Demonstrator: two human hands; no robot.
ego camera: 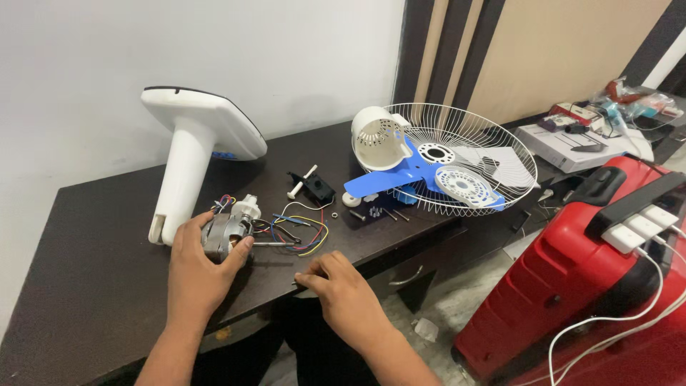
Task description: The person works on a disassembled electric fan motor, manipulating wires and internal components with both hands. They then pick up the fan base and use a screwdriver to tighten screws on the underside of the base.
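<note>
My left hand [194,270] grips a small grey fan motor [223,234] lying on the dark table [86,286], with its coloured wires [300,232] fanned out to the right. My right hand [343,293] rests at the table's front edge, fingers curled down on the surface just below the wires; whether it pinches something small I cannot tell. The white fan stand and base [187,154] lies on its side just behind my left hand.
A wire fan guard [493,143] holds a blue blade [400,175] and a white motor cover [377,137]. A black bracket [314,187] and loose screws [379,213] lie mid-table. A red suitcase [572,286] with white chargers stands at the right.
</note>
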